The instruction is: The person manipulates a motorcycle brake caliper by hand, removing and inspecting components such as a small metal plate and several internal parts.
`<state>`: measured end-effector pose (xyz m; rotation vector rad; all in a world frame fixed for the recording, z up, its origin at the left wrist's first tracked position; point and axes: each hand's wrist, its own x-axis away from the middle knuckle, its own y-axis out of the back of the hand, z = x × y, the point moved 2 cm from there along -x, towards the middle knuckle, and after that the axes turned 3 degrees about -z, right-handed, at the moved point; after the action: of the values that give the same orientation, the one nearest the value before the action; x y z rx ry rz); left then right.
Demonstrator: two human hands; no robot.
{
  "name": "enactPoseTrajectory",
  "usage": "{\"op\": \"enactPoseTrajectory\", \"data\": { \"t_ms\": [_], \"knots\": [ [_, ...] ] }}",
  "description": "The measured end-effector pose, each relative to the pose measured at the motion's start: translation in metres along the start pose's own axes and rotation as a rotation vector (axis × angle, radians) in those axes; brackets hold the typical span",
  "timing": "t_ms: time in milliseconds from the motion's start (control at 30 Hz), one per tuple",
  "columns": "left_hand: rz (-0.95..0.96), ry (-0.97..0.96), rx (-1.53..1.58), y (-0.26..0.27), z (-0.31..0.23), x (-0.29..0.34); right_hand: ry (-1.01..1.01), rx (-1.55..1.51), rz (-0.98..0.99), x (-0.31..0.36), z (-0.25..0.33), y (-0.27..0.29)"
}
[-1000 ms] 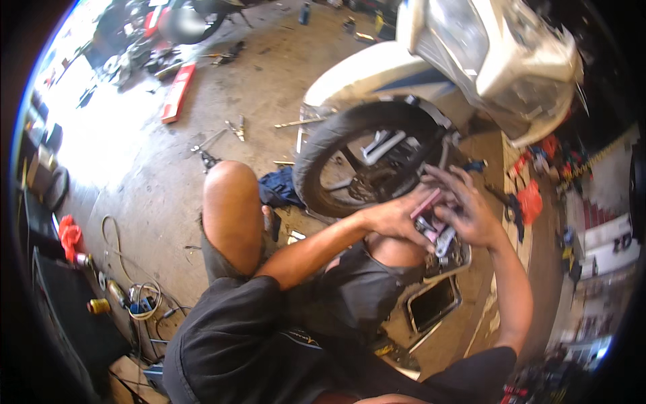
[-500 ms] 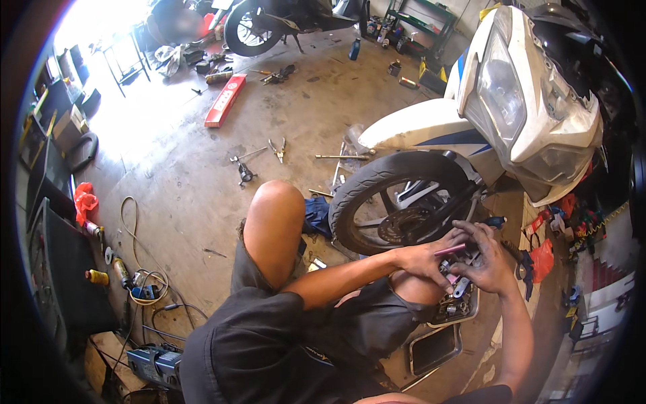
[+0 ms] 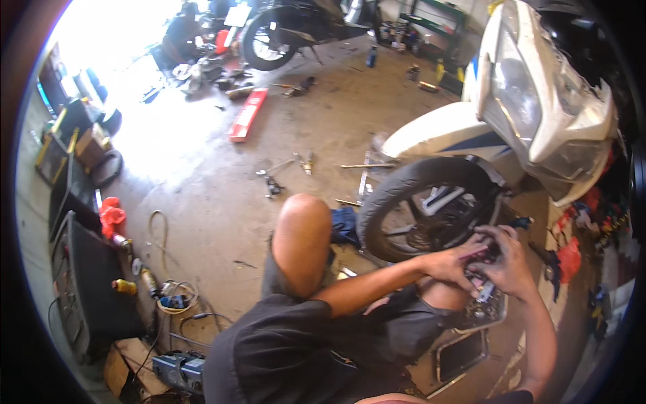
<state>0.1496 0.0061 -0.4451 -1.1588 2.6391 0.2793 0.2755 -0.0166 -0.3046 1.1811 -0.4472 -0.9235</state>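
Observation:
My left hand (image 3: 449, 264) and my right hand (image 3: 509, 264) meet beside the front wheel (image 3: 431, 205) of a white motorcycle, above my bent knee. Fingers of both are curled in around a small dark part, mostly hidden between them. A slim purplish piece (image 3: 476, 254) shows at the fingers of the left hand; blur hides its kind. Right below the hands, a tray (image 3: 499, 316) holds metal parts. Nearer to me lies a dark rectangular tray (image 3: 461, 355) with a light rim.
The white front fairing (image 3: 538, 101) rises at the right. Pliers (image 3: 307, 163), a black tool (image 3: 272, 186) and a long bar (image 3: 367, 165) lie on the floor ahead. Farther off is a red box (image 3: 249, 114). Cables and a blue machine (image 3: 178, 370) are at my left.
The whole view has shifted, so the scene sits farther right and slightly lower. My hands stay together at the same spot by the wheel, with little change in grip.

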Motion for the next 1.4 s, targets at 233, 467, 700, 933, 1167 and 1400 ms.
{"op": "enactPoseTrajectory", "data": {
  "t_ms": [233, 467, 700, 933, 1167, 1400],
  "knots": [
    [0.028, -0.241, 0.04, -0.004, -0.03, -0.007, 0.08, -0.085, -0.072, 0.01, -0.012, 0.003],
    [0.015, -0.274, -0.071, -0.009, -0.006, -0.009, 0.019, -0.007, 0.024, 0.003, -0.006, 0.005],
    [-0.013, -0.34, 0.15, -0.01, -0.01, -0.011, -0.061, -0.326, -0.13, 0.005, 0.003, 0.001],
    [0.002, -0.48, -0.065, -0.006, -0.012, -0.018, 0.018, -0.091, -0.078, 0.008, -0.019, -0.002],
    [0.025, -0.24, -0.026, -0.005, -0.011, -0.011, 0.017, -0.031, -0.063, 0.002, -0.004, 0.003],
    [0.012, -0.363, 0.103, -0.01, -0.009, -0.015, -0.044, -0.244, -0.075, 0.01, -0.021, -0.003]
  ]
}}
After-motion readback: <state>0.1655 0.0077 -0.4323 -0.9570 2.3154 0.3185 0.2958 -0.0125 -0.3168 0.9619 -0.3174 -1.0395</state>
